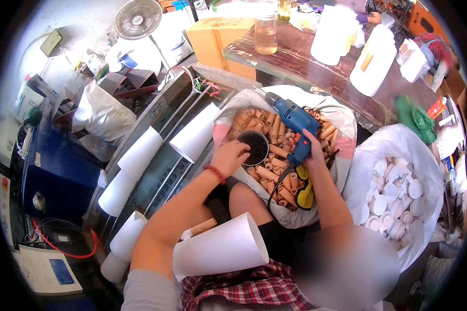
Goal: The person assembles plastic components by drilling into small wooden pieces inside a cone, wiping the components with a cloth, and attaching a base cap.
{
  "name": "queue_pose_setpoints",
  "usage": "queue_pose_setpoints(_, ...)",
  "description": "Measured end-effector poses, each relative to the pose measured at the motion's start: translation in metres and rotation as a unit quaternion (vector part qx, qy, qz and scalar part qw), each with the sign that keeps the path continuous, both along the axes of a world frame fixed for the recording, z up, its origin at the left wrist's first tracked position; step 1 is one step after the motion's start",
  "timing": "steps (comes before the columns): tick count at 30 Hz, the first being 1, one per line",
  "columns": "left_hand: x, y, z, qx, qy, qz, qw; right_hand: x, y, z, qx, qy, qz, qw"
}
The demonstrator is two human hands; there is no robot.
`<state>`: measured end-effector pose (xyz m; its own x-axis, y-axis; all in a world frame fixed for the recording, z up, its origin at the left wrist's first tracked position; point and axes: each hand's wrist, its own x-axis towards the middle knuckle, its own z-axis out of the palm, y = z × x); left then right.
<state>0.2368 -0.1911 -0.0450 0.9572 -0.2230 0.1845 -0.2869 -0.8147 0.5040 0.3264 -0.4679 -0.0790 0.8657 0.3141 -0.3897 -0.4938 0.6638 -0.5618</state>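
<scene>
My right hand (pixel 315 152) is wrapped round the grip of a blue power drill (pixel 297 120), its chuck pointing to the far left. Over the near rim of a round cup (pixel 258 139) with small dark pieces in it, my left hand (pixel 232 156) has its fingers curled together; whatever they pinch is hidden. Both the cup and the drill are above a sack (pixel 342 115) full of short tan wooden handles (pixel 276 179). Across my lap lies a white tapered cylinder (pixel 220 248) with a tan handle (pixel 202 227) on its side.
White cylinders (pixel 196 133) lie on a metal-railed wooden trough (pixel 166 106) at left. A white bag (pixel 431 171) of white round caps (pixel 392 199) stands at right. Beyond, a table (pixel 296 58) bears a jar (pixel 265 36) and finished white containers (pixel 371 62). A yellow-black item (pixel 305 193) rests on the handles.
</scene>
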Motion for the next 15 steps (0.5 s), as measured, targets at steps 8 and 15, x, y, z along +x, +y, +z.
queue_pose_setpoints(8,0.032,-0.037,-0.028,0.103,0.019,0.09,0.99,-0.048,-0.018,0.049,-0.067,-0.052,-0.036,0.996)
queue_pose_setpoints(15,0.024,-0.028,-0.038,0.007,-0.023,0.109,0.994,-0.13,-0.045,0.093,-0.146,-0.107,-0.029,0.983)
